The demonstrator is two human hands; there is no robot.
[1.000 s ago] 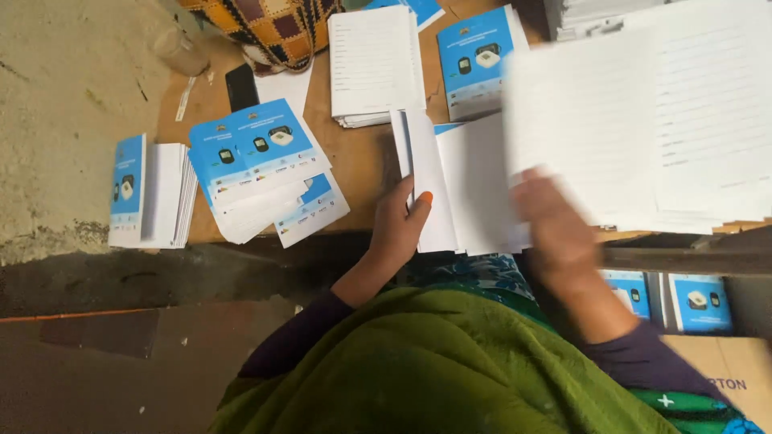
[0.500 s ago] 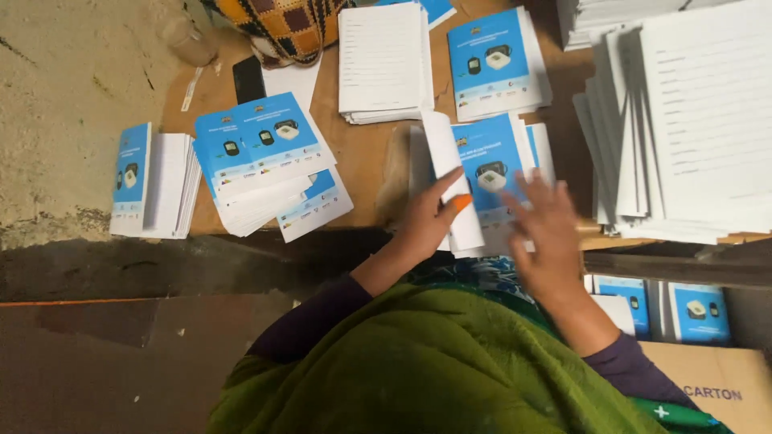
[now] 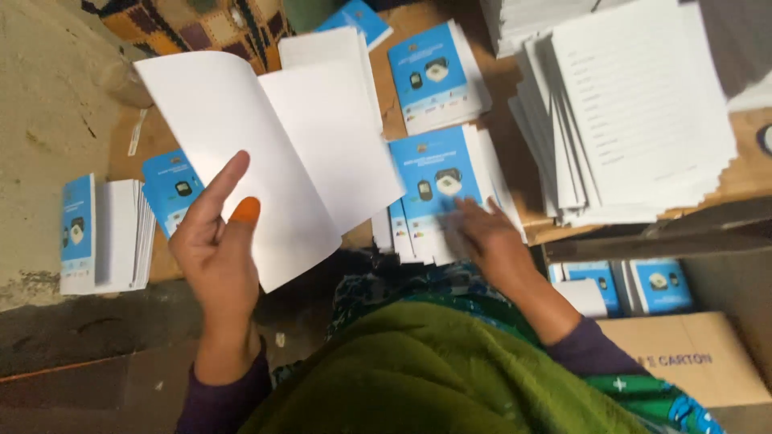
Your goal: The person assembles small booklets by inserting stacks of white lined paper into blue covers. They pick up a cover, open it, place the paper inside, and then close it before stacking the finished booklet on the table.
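Head view: wooden bench (image 3: 515, 84) w/ booklet stacks all over, a tall white sheet pile (image 3: 635, 112) at far right, a cardboard box (image 3: 683, 362) of more blue booklets below the bench edge. Your left hand (image 3: 217, 241) is raised over the bench's left part, fingers loosely curled, thumb and forefinger pinching the lower edge of a folded white sheet (image 3: 281, 153) that's lifted and spread open. Your right hand (image 3: 486, 237) lies flat, fingers spread, holding nothing, fingertips on the blue booklet (image 3: 438, 181) topping the stack at bench front-centre.

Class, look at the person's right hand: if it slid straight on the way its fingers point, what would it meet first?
The right hand points up-left over the blue-covered booklet; going on, it would probably meet the open white sheet next, though depth is unclear.
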